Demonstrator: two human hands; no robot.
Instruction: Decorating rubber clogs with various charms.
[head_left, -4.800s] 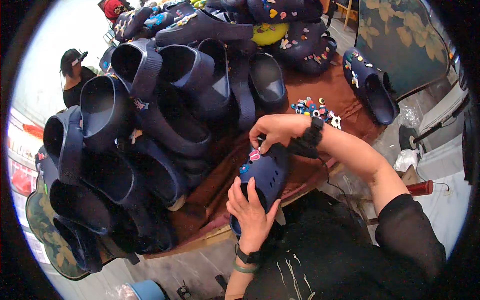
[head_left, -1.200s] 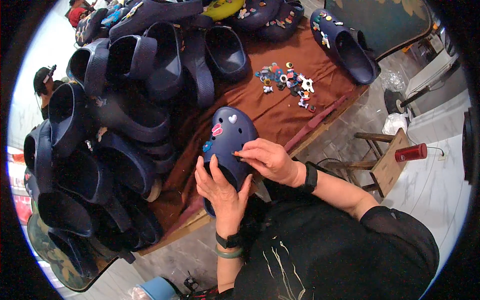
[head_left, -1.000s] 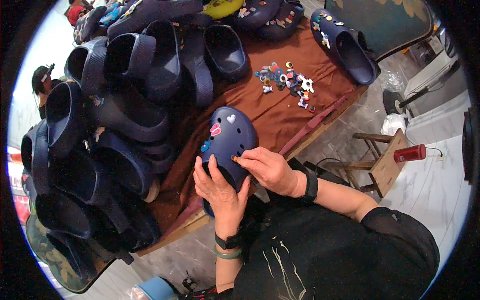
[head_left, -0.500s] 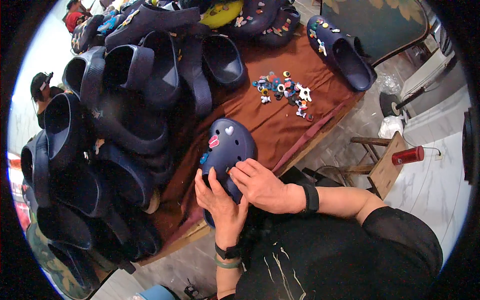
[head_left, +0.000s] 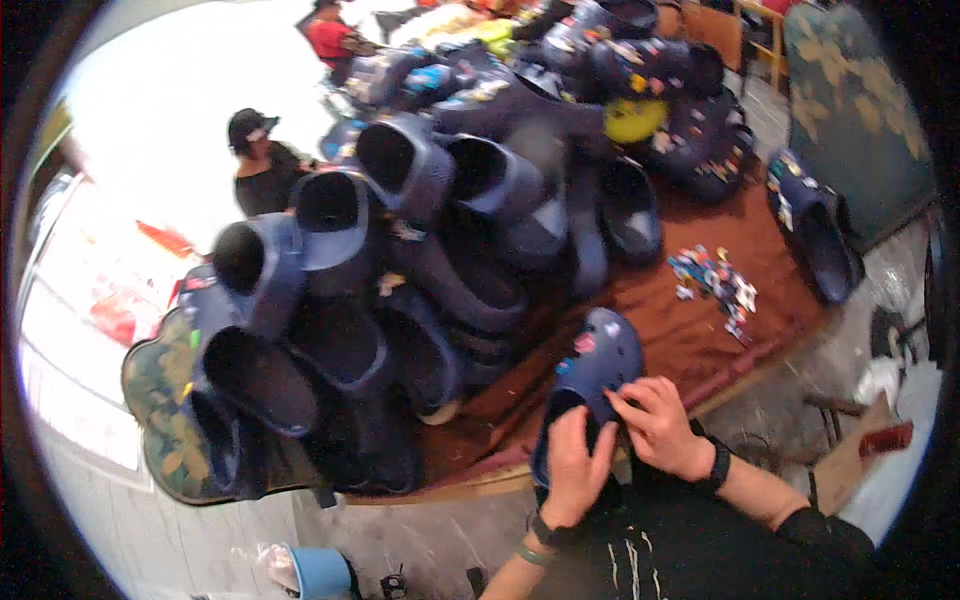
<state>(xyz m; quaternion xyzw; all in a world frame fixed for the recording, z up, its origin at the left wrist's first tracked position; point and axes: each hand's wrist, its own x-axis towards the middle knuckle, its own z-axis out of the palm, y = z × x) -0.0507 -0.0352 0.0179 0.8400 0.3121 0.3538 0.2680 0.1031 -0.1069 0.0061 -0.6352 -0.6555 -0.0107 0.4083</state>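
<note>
At the surface (head_left: 690,340) edge, my left hand (head_left: 575,470) grips the clog (head_left: 590,375); right hand (head_left: 660,425) pinches a charm, so I'd press straight down.

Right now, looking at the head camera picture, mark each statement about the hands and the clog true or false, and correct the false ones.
1. Both hands are on the navy clog. True.
2. The left hand is at the clog's heel end. True.
3. The loose charms lie on bare white tiles. False: they lie on the brown cloth.
4. The right hand holds a red cup. False: its fingers rest on the clog.
</note>
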